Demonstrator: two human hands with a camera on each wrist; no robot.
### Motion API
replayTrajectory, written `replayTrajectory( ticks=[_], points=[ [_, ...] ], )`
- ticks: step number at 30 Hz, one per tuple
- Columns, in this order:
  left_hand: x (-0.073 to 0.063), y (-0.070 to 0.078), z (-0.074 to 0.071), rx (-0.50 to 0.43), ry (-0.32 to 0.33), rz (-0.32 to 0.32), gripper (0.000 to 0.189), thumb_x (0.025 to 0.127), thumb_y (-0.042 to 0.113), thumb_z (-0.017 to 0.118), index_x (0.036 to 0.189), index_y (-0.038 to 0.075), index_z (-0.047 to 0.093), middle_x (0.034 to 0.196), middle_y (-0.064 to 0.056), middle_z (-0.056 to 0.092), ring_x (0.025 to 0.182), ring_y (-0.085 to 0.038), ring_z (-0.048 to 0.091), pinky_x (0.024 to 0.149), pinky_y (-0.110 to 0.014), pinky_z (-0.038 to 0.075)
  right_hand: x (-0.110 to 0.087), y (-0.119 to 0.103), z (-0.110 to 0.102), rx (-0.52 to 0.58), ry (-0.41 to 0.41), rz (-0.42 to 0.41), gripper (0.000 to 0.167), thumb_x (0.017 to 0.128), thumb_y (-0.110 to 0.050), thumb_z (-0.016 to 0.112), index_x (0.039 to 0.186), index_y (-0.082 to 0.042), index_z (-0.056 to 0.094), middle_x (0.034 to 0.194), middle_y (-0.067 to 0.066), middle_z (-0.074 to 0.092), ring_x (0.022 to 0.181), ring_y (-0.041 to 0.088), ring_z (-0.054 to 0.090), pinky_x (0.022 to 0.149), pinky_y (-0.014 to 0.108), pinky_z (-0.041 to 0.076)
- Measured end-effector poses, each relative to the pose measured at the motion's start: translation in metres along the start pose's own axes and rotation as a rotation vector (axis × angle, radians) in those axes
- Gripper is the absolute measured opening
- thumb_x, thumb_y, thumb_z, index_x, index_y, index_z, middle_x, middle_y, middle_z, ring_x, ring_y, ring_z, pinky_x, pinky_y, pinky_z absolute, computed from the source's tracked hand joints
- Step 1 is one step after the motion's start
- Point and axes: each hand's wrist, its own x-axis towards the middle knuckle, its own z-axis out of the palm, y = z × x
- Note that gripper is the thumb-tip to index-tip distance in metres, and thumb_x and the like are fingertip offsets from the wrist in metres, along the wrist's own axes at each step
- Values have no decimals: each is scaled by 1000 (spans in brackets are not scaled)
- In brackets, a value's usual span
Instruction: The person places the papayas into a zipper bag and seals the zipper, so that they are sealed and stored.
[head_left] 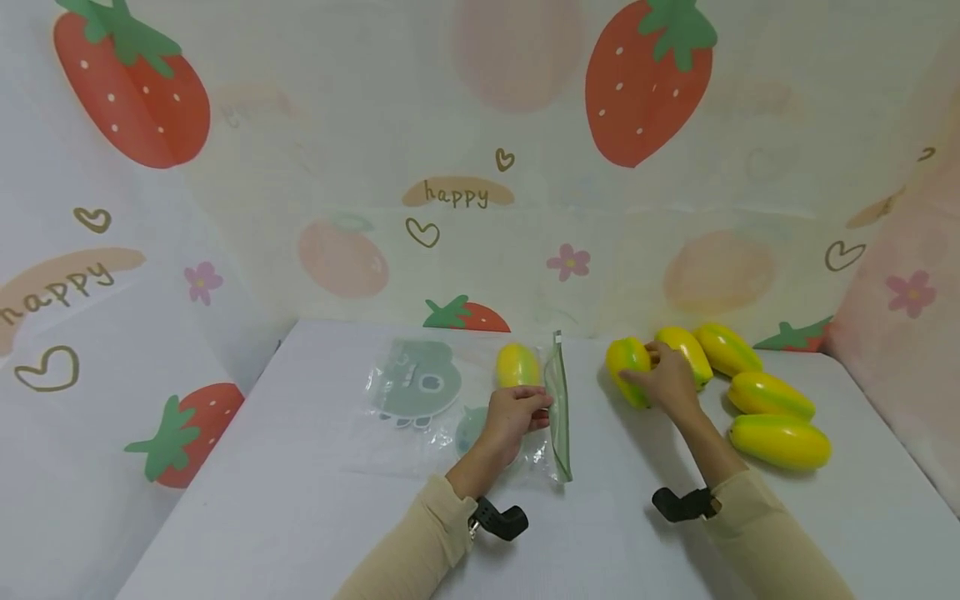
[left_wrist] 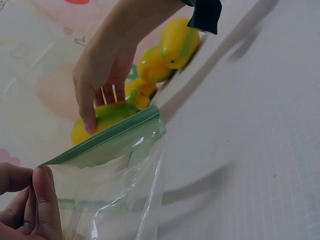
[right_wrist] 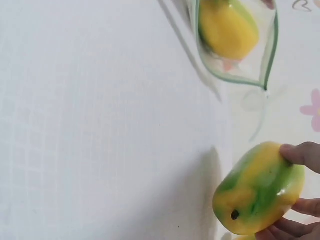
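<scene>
My left hand (head_left: 510, 423) pinches the mouth edge of a clear zip bag (head_left: 561, 433) with a green zip strip and a cartoon print. The bag lies along the table, and its mouth faces right, parted in the right wrist view. One yellow papaya (head_left: 517, 365) is inside, near the opening. To the right of the bag, my right hand (head_left: 670, 379) grips another papaya (right_wrist: 257, 190), yellow with green streaks, between thumb and fingers. A dark spot marks its near end. That papaya is outside the bag, a short way from the mouth.
Several more papayas (head_left: 780, 442) lie grouped on the right side of the white table (head_left: 247, 500), beside and beyond my right hand. A hanging cloth (head_left: 570, 208) with strawberry prints rises behind the table and at both sides.
</scene>
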Motion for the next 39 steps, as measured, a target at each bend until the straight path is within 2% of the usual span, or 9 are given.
replayTrajectory(
  ticks=[4,5,10,17,26,33,39],
  points=[
    [1,0,-1,14,5,-1,26,89,3,65,111,-11,64,76,1,60,62,-9,58,61,-20,57,-4,-3,0,64,-48,36,69,86,-29,73,137,7,43,138,34,47,124,46,48,99,55,48],
    [5,-4,-1,19,8,-2,26,89,4,66,111,-10,65,77,1,60,62,-9,58,60,-20,57,-5,-4,1,81,-55,44,69,86,-29,73,137,7,43,138,34,47,124,46,49,99,54,48],
    [5,-4,-2,25,7,1,26,89,4,66,111,-9,65,77,1,61,63,-8,57,61,-18,56,-10,-8,7,163,-61,53,68,85,-29,75,134,6,44,136,32,49,120,43,51,95,50,52],
    [5,-3,-1,31,17,-1,24,89,5,66,110,-8,66,80,0,62,64,-9,57,61,-17,55,-15,-15,15,277,-99,68,68,85,-28,75,135,5,42,136,30,48,121,41,50,97,48,51],
    [5,-4,0,36,22,3,24,90,6,67,110,-7,67,82,-1,63,64,-9,56,62,-17,56,-15,-26,19,277,-149,111,72,87,-34,73,139,4,41,140,29,46,125,41,49,104,51,47],
    [5,-2,1,53,36,-13,23,91,9,67,110,-3,68,89,-4,66,67,-9,57,65,-18,57,-12,-31,26,286,-207,137,72,88,-39,70,140,1,41,141,27,45,125,40,48,105,51,45],
    [3,1,2,56,33,-12,23,91,11,67,111,-2,69,91,-4,67,68,-10,57,66,-18,57,-12,-35,34,290,-225,165,73,87,-41,71,141,-2,42,141,26,46,125,39,48,105,50,45]
  ],
)
